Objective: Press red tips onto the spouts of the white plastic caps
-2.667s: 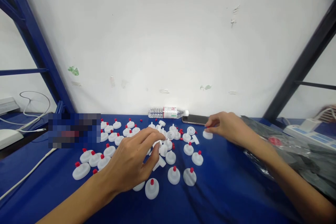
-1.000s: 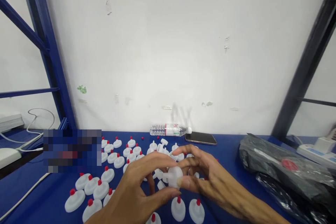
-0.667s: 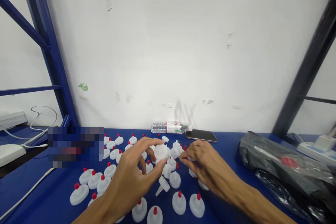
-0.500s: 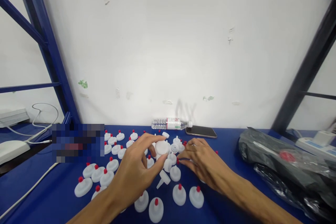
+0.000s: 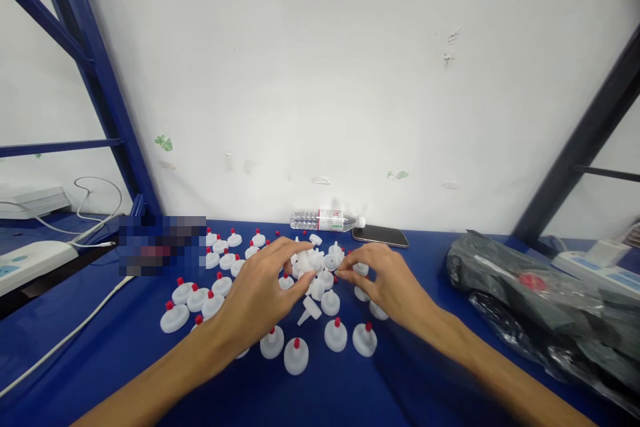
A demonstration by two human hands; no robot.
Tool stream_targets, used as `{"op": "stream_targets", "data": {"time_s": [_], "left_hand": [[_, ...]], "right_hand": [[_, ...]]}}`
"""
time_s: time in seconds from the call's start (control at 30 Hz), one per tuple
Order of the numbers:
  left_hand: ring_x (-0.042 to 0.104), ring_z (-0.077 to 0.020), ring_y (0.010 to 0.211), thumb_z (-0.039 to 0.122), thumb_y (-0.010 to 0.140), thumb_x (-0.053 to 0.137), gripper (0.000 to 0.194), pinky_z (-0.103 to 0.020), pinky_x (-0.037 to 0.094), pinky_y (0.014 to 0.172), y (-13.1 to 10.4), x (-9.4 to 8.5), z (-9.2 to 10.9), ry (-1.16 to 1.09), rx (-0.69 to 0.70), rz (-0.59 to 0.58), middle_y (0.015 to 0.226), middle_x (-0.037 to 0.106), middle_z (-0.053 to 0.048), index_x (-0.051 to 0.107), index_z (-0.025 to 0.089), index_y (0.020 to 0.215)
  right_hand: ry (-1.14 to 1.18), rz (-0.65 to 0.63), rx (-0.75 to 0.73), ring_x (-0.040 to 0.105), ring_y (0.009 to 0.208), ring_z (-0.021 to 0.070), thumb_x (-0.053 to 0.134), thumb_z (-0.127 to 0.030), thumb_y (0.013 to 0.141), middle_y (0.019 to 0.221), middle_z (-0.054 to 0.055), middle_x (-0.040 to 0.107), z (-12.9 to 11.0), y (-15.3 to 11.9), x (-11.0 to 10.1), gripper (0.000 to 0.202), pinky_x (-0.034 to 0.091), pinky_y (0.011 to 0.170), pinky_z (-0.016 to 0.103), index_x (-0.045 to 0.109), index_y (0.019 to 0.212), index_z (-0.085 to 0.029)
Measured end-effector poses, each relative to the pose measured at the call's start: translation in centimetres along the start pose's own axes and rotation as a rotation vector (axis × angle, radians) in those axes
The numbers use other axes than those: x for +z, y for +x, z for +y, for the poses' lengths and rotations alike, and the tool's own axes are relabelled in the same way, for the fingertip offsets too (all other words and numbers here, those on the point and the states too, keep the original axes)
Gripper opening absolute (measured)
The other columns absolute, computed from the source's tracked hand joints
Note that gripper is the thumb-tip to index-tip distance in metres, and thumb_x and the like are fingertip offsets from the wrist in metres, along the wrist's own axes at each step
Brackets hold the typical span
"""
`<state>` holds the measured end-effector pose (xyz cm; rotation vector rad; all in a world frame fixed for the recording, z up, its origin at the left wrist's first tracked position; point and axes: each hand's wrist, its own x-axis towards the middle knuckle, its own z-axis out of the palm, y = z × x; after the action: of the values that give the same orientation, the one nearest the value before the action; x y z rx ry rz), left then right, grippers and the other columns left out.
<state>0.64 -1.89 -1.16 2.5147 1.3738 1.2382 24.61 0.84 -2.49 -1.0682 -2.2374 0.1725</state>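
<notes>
My left hand (image 5: 267, 280) holds a white plastic nozzle cap (image 5: 304, 263) between thumb and fingers, above a loose pile of similar white caps (image 5: 330, 300). Just right of it, my right hand (image 5: 377, 273) is closed in a pinch, fingertips close to the held cap. Whatever the pinch holds is too small or hidden to make out. White nozzle caps with small red tips stand around both hands, among them one in front (image 5: 296, 357) and another at the left (image 5: 175, 317). A white cap without a red tip (image 5: 311, 309) lies on its side below my left hand.
A clear plastic bottle (image 5: 327, 220) lies along the wall beside a dark phone (image 5: 381, 235). Black plastic bags (image 5: 520, 293) fill the right side of the blue table (image 5: 330, 400). White power strips (image 5: 35, 263) and a cable sit at the left.
The white cap in my left hand has tilted from its flat face showing to a side view. My right hand has drawn nearer to it, its fingertips pinched together.
</notes>
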Motion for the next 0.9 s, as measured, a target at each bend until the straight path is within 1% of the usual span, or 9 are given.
{"op": "stream_targets", "data": {"time_s": [0.1,0.2,0.27,0.4,0.5,0.67,0.73,0.83,0.9], "left_hand": [[0.063,-0.0162,0.071,0.033,0.095,0.065,0.032,-0.028,0.052,0.059,-0.2,0.4,-0.1,0.011,0.009,-0.041,0.094,0.07,-0.003,0.068,0.022,0.125],[0.064,-0.0165,0.075,0.032,0.095,0.065,0.033,-0.03,0.053,0.065,-0.4,0.7,-0.1,-0.004,0.044,-0.07,0.102,0.073,-0.005,0.068,0.02,0.126],[0.064,-0.0157,0.073,0.032,0.095,0.066,0.035,-0.031,0.054,0.067,-0.6,0.8,-0.1,-0.024,0.085,-0.07,0.104,0.074,-0.006,0.067,0.018,0.127],[0.061,-0.0138,0.067,0.032,0.095,0.067,0.036,-0.03,0.054,0.064,-0.8,1.0,0.0,-0.04,0.149,-0.046,0.105,0.075,-0.005,0.067,0.018,0.128],[0.062,-0.0128,0.066,0.034,0.097,0.066,0.036,-0.028,0.055,0.062,-0.9,1.0,0.0,-0.048,0.175,-0.033,0.106,0.075,-0.005,0.066,0.019,0.13],[0.068,-0.014,0.073,0.035,0.098,0.065,0.035,-0.028,0.059,0.068,-1.1,1.2,-0.1,-0.064,0.229,0.025,0.109,0.076,-0.007,0.066,0.019,0.129],[0.071,-0.0153,0.078,0.034,0.098,0.066,0.035,-0.03,0.061,0.074,-1.1,1.3,-0.2,-0.068,0.254,0.047,0.109,0.076,-0.007,0.065,0.02,0.13],[0.073,-0.0198,0.097,0.034,0.097,0.067,0.036,-0.033,0.061,0.084,-1.2,1.5,-0.2,-0.058,0.309,0.086,0.112,0.076,-0.008,0.065,0.02,0.13],[0.074,-0.0198,0.096,0.036,0.097,0.067,0.038,-0.032,0.061,0.083,-1.3,1.5,-0.1,-0.045,0.321,0.091,0.111,0.076,-0.007,0.064,0.021,0.131]], "right_hand": [[0.33,0.143,0.142,0.071,0.093,0.0208,0.073,-0.035,0.093,0.096,-0.001,0.078,-1.4,0.0,-0.8,0.009,0.051,0.084,0.032,0.077,0.092,-0.027],[0.497,0.207,0.208,0.072,0.099,0.0226,0.073,-0.038,0.091,0.102,0.0,0.078,-2.4,-0.2,-0.9,0.014,0.054,0.087,0.033,0.079,0.1,-0.028],[0.535,0.221,0.226,0.071,0.099,0.0228,0.073,-0.038,0.091,0.104,0.0,0.078,-2.9,-0.3,-0.7,0.015,0.054,0.088,0.033,0.08,0.102,-0.03],[0.563,0.2,0.239,0.071,0.088,0.0221,0.075,-0.039,0.088,0.093,-0.001,0.079,-3.5,-0.5,-0.4,0.012,0.054,0.083,0.033,0.082,0.09,-0.029],[0.565,0.201,0.243,0.071,0.086,0.022,0.075,-0.039,0.088,0.092,0.0,0.078,-3.6,-0.6,-0.2,0.013,0.054,0.081,0.033,0.081,0.088,-0.027],[0.624,0.173,0.221,0.071,0.083,0.0211,0.073,-0.045,0.089,0.091,0.003,0.077,-3.3,-0.7,0.3,0.022,0.056,0.076,0.032,0.08,0.091,-0.025],[0.64,0.192,0.215,0.071,0.088,0.0213,0.076,-0.043,0.087,0.093,0.002,0.077,-3.4,-0.9,0.5,0.018,0.055,0.079,0.032,0.08,0.092,-0.026],[0.652,0.232,0.217,0.071,0.091,0.0204,0.081,-0.038,0.084,0.094,0.001,0.077,-3.8,-1.2,0.6,0.013,0.054,0.083,0.031,0.079,0.09,-0.027],[0.661,0.231,0.208,0.072,0.086,0.0201,0.08,-0.038,0.084,0.09,0.001,0.077,-4.0,-1.2,0.3,0.012,0.055,0.08,0.031,0.079,0.087,-0.026]]}}
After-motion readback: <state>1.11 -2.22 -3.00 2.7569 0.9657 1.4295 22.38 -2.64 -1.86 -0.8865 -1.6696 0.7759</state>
